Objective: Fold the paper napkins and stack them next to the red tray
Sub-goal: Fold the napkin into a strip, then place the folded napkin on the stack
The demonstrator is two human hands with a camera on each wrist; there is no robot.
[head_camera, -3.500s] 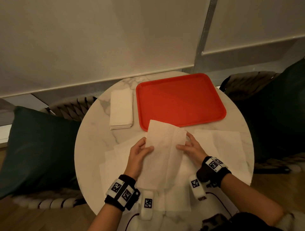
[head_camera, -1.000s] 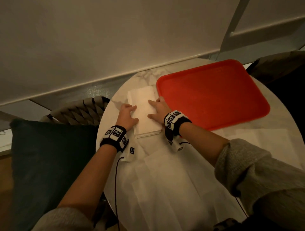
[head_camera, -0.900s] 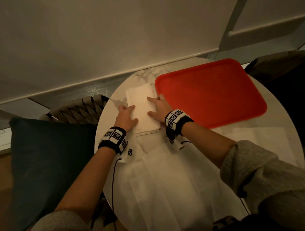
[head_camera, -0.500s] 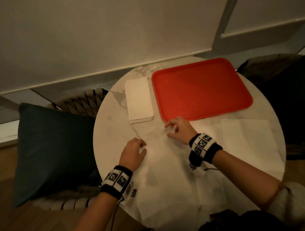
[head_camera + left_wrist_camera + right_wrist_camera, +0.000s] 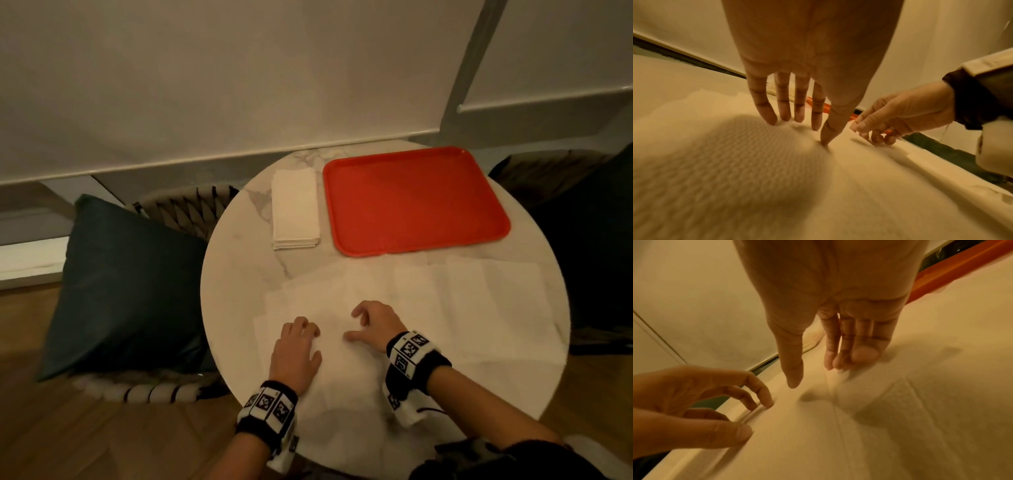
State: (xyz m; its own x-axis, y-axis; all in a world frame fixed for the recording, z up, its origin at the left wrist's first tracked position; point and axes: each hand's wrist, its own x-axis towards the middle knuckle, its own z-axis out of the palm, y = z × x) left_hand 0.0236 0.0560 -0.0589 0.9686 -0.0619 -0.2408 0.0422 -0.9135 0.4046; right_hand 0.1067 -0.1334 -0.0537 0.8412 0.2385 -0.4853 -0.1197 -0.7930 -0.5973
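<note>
Paper napkins (image 5: 394, 308) lie unfolded beneath both grips — left hand (image 5: 294, 353) and right hand (image 5: 373, 323), fingers spread, tips resting on one sheet, likely to separate it. Folded stack (image 5: 295, 209) beyond, beside red tray (image 5: 414, 198).

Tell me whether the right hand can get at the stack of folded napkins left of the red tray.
Probably yes: the right hand holds nothing, and only flat unfolded napkins lie between it and the stack.

My folded white napkins (image 5: 295, 209) sit stacked just left of the red tray (image 5: 414, 200); unfolded napkins (image 5: 445, 301) overlap flat across the worktop's near half.
</note>
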